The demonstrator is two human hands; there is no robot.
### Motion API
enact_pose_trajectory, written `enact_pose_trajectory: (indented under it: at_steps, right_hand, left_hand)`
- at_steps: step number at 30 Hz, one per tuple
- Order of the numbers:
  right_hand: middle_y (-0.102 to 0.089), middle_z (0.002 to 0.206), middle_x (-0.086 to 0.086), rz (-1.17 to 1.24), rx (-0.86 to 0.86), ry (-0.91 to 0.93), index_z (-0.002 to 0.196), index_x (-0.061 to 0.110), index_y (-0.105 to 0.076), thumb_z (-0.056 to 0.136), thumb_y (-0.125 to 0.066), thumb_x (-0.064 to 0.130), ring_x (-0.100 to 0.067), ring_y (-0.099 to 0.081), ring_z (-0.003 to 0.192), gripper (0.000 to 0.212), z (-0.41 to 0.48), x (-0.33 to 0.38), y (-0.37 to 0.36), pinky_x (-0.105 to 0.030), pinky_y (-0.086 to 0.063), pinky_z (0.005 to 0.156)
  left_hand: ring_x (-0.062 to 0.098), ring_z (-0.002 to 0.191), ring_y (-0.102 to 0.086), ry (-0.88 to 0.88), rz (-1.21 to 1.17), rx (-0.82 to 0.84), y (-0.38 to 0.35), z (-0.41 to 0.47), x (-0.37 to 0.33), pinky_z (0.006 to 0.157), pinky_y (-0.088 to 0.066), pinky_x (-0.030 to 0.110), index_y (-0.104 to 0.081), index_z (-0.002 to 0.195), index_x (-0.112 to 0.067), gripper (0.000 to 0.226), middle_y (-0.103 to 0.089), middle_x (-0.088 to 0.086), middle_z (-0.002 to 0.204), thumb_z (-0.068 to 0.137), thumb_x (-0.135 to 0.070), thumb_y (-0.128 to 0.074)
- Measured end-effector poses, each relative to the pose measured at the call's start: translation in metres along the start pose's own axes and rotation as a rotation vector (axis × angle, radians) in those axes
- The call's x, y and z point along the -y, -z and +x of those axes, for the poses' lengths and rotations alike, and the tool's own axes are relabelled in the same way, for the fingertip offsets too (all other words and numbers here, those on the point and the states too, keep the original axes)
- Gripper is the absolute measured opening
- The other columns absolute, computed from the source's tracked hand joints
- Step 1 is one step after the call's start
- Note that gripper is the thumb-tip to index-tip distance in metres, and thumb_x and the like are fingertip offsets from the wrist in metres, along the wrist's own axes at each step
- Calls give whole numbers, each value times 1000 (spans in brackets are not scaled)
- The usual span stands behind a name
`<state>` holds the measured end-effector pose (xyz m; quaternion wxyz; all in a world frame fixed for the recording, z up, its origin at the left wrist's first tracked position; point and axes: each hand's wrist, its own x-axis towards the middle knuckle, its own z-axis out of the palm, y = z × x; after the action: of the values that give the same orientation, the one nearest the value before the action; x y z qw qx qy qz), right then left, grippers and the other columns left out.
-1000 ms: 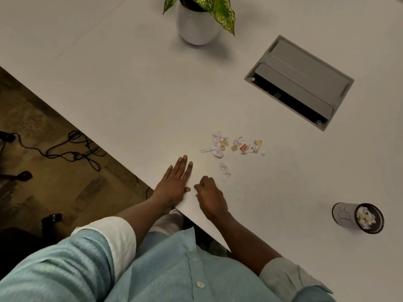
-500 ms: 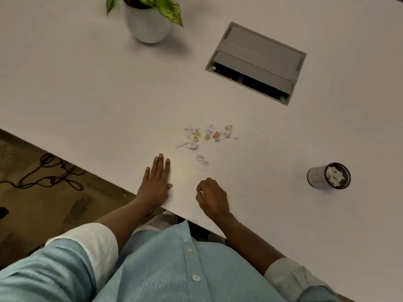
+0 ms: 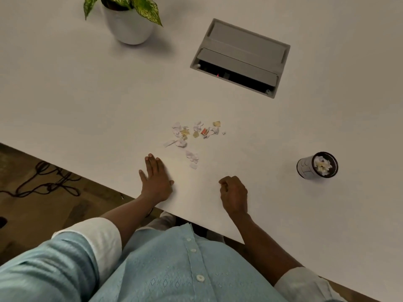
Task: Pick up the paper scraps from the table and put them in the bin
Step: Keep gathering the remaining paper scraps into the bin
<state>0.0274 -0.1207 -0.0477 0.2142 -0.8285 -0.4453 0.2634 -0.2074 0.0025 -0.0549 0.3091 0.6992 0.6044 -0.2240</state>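
Observation:
Several small paper scraps, white, yellow and one orange, lie scattered on the white table just beyond my hands. A small black cup-shaped bin with scraps inside stands to the right. My left hand lies flat on the table near its front edge, fingers together, holding nothing. My right hand rests on the table with its fingers curled in; I cannot see whether anything is inside it. Both hands are short of the scraps.
A white pot with a green-leaved plant stands at the back left. A grey recessed cable box with its lid up sits at the back right. Black cables lie on the floor to the left of the table edge.
My right hand has drawn away from my left hand, to the right. The left hand stays flat on the table. The camera view has shifted.

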Motion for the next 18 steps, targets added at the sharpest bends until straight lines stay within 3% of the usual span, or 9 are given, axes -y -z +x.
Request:
enact_pose_trajectory:
  at_steps: [3, 8, 15, 18]
  right_hand:
    - [-69, 107, -8, -33, 58, 28, 108, 5, -74, 94, -59, 0, -22, -67, 96, 21, 14, 12, -8, -22, -49, 84]
    - [-68, 113, -10, -105, 123, 105, 113, 3, -74, 94, -58, 4, -27, -64, 106, 25, 39, 44, -26, -36, -52, 95]
    - [-62, 119, -8, -260, 201, 144, 123, 10, -69, 97, -62, 33, -26, -58, 115, 36, 58, 78, -46, -39, -52, 95]
    - [-60, 120, -7, -334, 204, 182, 125, 12, -65, 98, -62, 35, -25, -56, 115, 36, 62, 84, -51, -36, -51, 91]
  left_hand:
    - [37, 153, 36, -1, -4, 9, 2, 0, 1, 128, 1, 65, 22, 159, 1, 96, 40, 20, 164, 108, -41, -47]
    - [36, 153, 36, -13, 6, 12, 2, 1, 6, 128, 1, 64, 24, 159, -1, 101, 41, 19, 163, 106, -46, -49]
    - [34, 150, 41, -47, 31, 19, 1, 4, 15, 129, 1, 62, 28, 158, -3, 110, 47, 17, 160, 103, -48, -56]
    - [33, 150, 42, -64, 36, 18, 0, 4, 21, 130, 1, 61, 29, 158, -5, 113, 48, 16, 159, 101, -47, -60]
